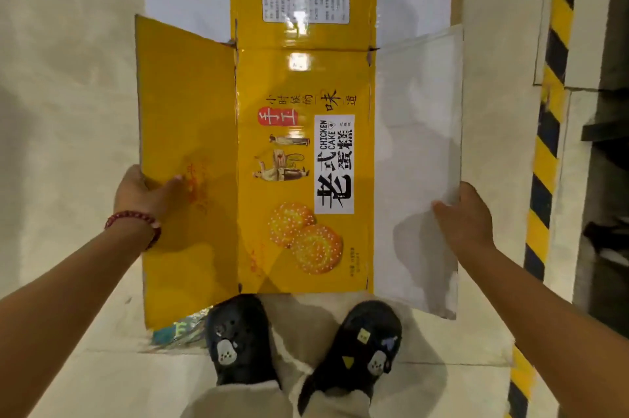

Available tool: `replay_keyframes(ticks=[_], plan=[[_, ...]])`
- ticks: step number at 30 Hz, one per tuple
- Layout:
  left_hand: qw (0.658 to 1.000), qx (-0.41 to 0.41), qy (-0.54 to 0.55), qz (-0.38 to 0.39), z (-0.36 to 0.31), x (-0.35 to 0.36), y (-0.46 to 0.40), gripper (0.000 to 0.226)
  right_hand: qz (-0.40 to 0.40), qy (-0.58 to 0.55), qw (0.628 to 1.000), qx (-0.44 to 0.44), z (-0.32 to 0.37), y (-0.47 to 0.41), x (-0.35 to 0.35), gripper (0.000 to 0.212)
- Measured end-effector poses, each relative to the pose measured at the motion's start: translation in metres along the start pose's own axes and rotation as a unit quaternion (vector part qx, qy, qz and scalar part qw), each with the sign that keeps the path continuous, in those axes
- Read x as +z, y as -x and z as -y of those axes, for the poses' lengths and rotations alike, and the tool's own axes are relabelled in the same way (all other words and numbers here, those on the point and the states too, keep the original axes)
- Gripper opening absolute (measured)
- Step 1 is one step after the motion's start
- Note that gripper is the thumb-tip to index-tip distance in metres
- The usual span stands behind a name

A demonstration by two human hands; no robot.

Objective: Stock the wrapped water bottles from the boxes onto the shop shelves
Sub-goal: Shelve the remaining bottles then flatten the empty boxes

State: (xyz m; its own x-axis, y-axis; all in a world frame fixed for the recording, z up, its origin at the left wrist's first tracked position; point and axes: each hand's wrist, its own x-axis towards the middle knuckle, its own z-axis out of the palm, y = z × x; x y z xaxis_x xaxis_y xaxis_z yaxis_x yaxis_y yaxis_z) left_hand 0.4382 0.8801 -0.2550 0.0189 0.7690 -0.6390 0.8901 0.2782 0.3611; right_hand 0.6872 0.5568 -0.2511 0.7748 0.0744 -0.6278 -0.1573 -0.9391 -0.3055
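- Head view: a flattened yellow cake carton (303,152) is held out over the pale floor (68,77), its flaps spread to both sides.
- Left hand (143,192) pinches the yellow side flap (187,131), thumb on top and fingers hidden beneath; a red bead bracelet (136,218) sits at the wrist.
- Right hand (466,216) holds the white side flap (418,145) at its outer edge, thumb on top.
- No wrapped water bottles or shelves show, so I cannot say where they stand; this looks like clearing an emptied box.
- Risk: both grips sit on hinged flaps, so the middle panel may sag or fold and slip free.
- Risk: the carton's near edge hangs just above the black clogs (238,339), and crumpled foil wrap (180,332) lies beside the left foot, a likely trip point.
- Risk: the carton hides the floor ahead, near the yellow-black striped edge (548,145).
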Motion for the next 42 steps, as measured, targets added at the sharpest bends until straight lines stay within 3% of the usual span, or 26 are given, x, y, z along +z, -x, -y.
replay_keyframes(ticks=[2, 6, 10, 13, 15, 17, 18, 22, 26, 32, 36, 42], plan=[[1.0, -0.008, -0.02, -0.012, 0.02, 0.007, -0.016, 0.057, 0.028, 0.017, 0.998, 0.048, -0.022, -0.012, 0.011, 0.047], [0.997, -0.024, -0.051, 0.043, 0.065, 0.009, -0.04, 0.063, 0.101, 0.034, 0.989, 0.102, -0.05, -0.025, 0.037, 0.081], [0.998, -0.051, 0.036, 0.021, 0.096, 0.011, -0.05, 0.072, 0.039, 0.074, 0.992, 0.1, -0.055, -0.031, 0.053, 0.097], [0.987, -0.121, 0.095, 0.038, 0.103, 0.01, -0.052, 0.076, 0.019, 0.022, 0.994, 0.11, -0.059, -0.039, 0.054, 0.106], [0.99, -0.116, 0.057, 0.048, 0.102, 0.007, -0.055, 0.09, 0.02, -0.004, 0.992, 0.124, -0.06, -0.041, 0.05, 0.11], [0.991, -0.11, 0.038, 0.06, 0.095, 0.002, -0.053, 0.073, 0.041, -0.011, 0.991, 0.124, -0.06, -0.039, 0.043, 0.119], [0.991, -0.111, 0.042, 0.062, 0.091, -0.001, -0.051, 0.063, 0.052, -0.011, 0.991, 0.123, -0.059, -0.036, 0.038, 0.117], [0.996, -0.068, 0.027, 0.05, 0.079, -0.006, -0.029, 0.05, 0.035, -0.071, 0.991, 0.112, -0.051, -0.013, 0.025, 0.07], [0.998, -0.036, -0.025, 0.041, 0.066, -0.017, 0.001, 0.052, 0.016, -0.091, 0.991, 0.099, -0.036, 0.008, 0.018, 0.06], [0.998, 0.012, -0.057, 0.03, 0.03, -0.043, 0.043, 0.036, -0.047, -0.045, 0.997, 0.036, 0.003, 0.057, -0.007, 0.05], [0.999, 0.035, -0.04, 0.006, -0.007, -0.082, 0.079, 0.027, -0.049, -0.04, 0.997, 0.047, 0.038, 0.086, -0.055, 0.048], [0.997, 0.053, -0.046, -0.015, -0.074, -0.16, 0.15, 0.04, -0.059, -0.045, 0.995, 0.06, 0.092, 0.14, -0.162, 0.031]])
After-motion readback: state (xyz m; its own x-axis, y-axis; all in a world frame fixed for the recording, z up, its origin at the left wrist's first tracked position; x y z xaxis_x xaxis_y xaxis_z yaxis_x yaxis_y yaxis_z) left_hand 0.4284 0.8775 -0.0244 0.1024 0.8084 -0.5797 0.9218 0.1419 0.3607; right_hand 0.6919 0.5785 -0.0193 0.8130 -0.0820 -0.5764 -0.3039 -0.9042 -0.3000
